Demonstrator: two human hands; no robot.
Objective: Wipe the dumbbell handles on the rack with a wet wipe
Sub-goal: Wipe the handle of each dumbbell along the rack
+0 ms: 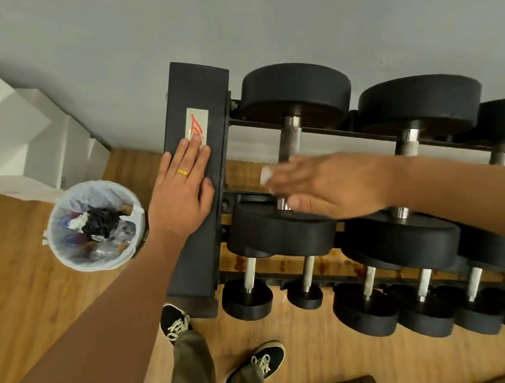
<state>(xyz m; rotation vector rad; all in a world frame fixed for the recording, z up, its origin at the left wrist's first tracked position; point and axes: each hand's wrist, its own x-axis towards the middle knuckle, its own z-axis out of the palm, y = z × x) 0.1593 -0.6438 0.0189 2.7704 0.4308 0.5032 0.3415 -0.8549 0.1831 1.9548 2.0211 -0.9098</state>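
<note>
Left forearm is seen closest, left hand point(180, 188) laid flat on the rack point(190, 96) end post, grip apart, fingers straight, nothing held. Right hand point(330, 185) is blurred at the handle point(290, 139) of the leftmost top-tier dumbbell; the wet wipe point(265, 175) shows at the fingertips, against the lower part of the bar, grip judged clamped on it. Step judged: wiping of that handle, likely early, since the next handle point(409, 141) and the small lower-row dumbbells point(247, 299) are untouched now. Next move judged: wipe to be run along the whole bar, then carried right to the next handle, rack kept braced. Waste bin point(59, 249) with a plastic liner stands on the wood floor left of the rack; crumpled white tissue, something black and clear wrappers are seen inside.
</note>
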